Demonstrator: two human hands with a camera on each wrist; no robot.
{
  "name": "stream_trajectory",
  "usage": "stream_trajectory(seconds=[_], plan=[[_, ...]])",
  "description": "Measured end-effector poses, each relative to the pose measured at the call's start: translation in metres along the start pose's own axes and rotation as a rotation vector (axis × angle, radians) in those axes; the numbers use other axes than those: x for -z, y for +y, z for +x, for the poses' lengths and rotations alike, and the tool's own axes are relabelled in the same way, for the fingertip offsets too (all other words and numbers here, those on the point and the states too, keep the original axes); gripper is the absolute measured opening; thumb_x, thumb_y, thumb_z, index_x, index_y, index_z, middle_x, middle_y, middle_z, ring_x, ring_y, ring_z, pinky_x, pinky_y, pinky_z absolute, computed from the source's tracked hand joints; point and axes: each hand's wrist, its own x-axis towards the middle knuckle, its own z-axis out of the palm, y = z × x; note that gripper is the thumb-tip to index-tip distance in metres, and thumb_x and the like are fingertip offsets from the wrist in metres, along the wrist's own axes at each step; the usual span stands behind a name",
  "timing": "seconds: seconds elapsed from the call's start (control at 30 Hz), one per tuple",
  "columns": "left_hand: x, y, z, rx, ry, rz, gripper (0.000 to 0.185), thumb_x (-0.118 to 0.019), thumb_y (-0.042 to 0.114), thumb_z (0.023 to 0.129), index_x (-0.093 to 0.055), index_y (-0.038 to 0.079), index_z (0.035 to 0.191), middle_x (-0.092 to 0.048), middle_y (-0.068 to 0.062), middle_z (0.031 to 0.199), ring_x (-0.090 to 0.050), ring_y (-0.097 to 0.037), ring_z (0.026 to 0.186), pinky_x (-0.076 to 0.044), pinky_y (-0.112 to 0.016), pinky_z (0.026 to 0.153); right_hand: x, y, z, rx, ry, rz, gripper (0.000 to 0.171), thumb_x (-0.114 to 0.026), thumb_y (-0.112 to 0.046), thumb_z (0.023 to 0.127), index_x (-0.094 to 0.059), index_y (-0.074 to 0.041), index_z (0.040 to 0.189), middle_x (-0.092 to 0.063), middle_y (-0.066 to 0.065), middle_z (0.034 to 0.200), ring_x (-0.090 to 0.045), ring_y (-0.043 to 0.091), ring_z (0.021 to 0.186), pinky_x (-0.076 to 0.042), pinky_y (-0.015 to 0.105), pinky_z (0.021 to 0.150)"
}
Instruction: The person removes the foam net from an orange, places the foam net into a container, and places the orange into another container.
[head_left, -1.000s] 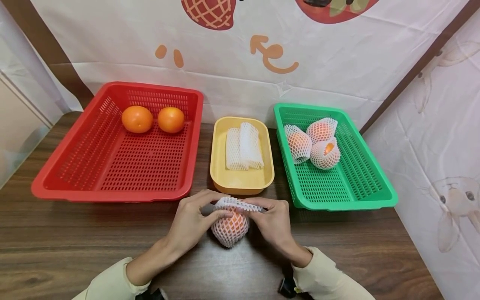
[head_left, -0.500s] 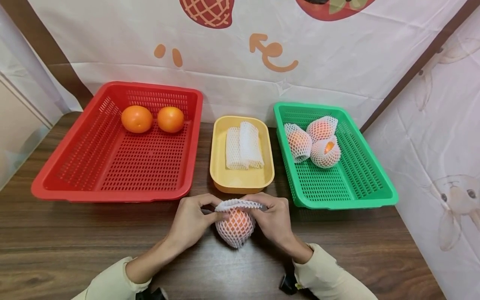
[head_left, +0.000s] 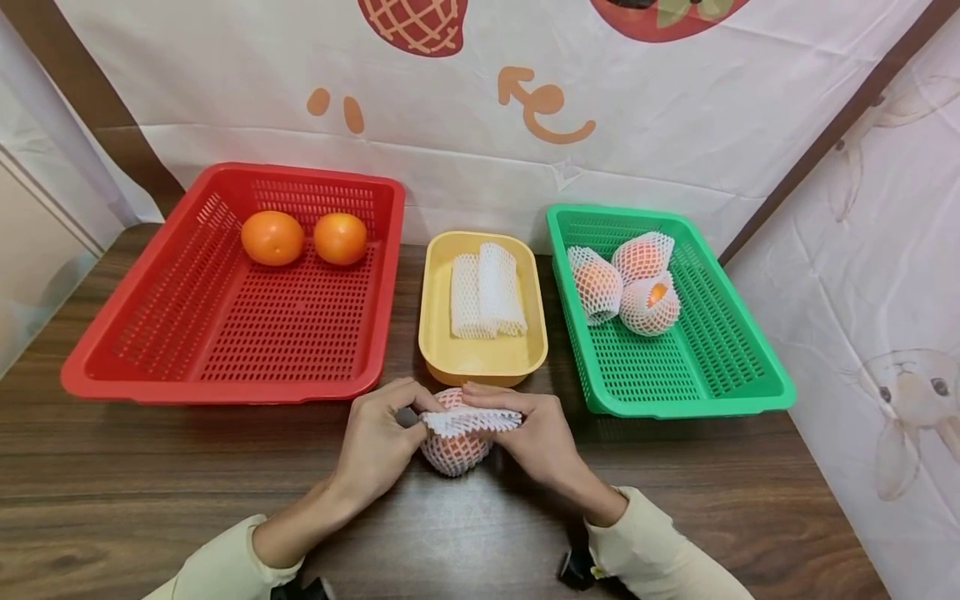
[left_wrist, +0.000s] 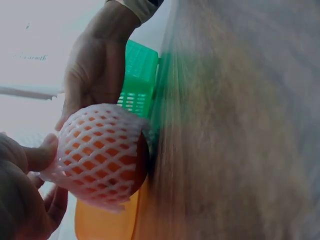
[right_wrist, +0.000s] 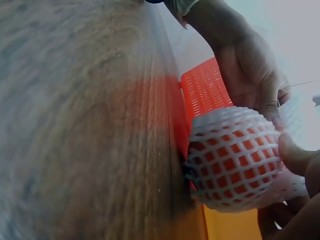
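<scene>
An orange fruit point(left_wrist: 142, 170), wrapped for the most part in a white foam net point(head_left: 457, 454), is held between the two hands just in front of a yellow tray point(head_left: 480, 363). The gathered edge of the net is pinched from the left by the left hand point(head_left: 377, 440), whose grip is narrow, and from the right by the right hand point(head_left: 537, 433), whose grip is likewise narrow. In the left wrist view a bare patch of the fruit is left uncovered beside the wooden table point(head_left: 187, 492); whether the fruit's weight is borne by the table cannot be told.

Two flat foam nets point(head_left: 501, 292) are laid in the yellow tray, one partly overlapped by the other. To the left, two unwrapped orange fruits point(head_left: 272, 239) are held by a red basket point(head_left: 217, 392), near its far wall. To the right, three net-wrapped fruits point(head_left: 649, 305) are grouped in a green basket point(head_left: 690, 409), near its left and far walls.
</scene>
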Motion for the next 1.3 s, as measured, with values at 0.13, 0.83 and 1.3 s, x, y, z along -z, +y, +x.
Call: stream_trajectory(seconds=[0.13, 0.83, 1.3], plan=[[-0.002, -0.001, 0.0, -0.042, -0.026, -0.012, 0.041, -0.072, -0.019, 0.062, -0.069, 0.02, 0.078, -0.063, 0.01, 0.08, -0.056, -0.012, 0.077, -0.045, -0.028, 0.063, 0.0, -0.013, -0.001, 0.069, 0.077, 0.005, 0.018, -0.076, 0.003, 0.076, -0.075, 0.0, 0.094, -0.071, 0.006, 0.1, -0.067, 0.016, 0.097, -0.052, 0.027, 0.081], [-0.006, 0.005, -0.002, 0.067, -0.196, -0.055, 0.032, -0.085, 0.025, 0.07, -0.075, 0.02, 0.1, -0.068, 0.017, 0.097, -0.064, -0.007, 0.094, -0.05, -0.027, 0.083, 0.0, 0.0, -0.002, 0.462, 0.215, -0.002, 0.024, -0.068, 0.019, 0.071, -0.073, 0.001, 0.086, -0.071, 0.013, 0.083, -0.069, 0.02, 0.076, -0.055, 0.028, 0.068], [-0.003, 0.0, -0.002, -0.092, 0.059, -0.029, 0.047, -0.056, -0.026, 0.059, -0.076, 0.012, 0.077, -0.071, 0.005, 0.08, -0.068, -0.013, 0.079, -0.051, -0.018, 0.07, 0.006, -0.034, 0.001, 0.109, -0.047, -0.004, 0.031, -0.071, 0.01, 0.078, -0.068, 0.007, 0.109, -0.067, 0.017, 0.111, -0.063, 0.028, 0.105, -0.049, 0.036, 0.089]])
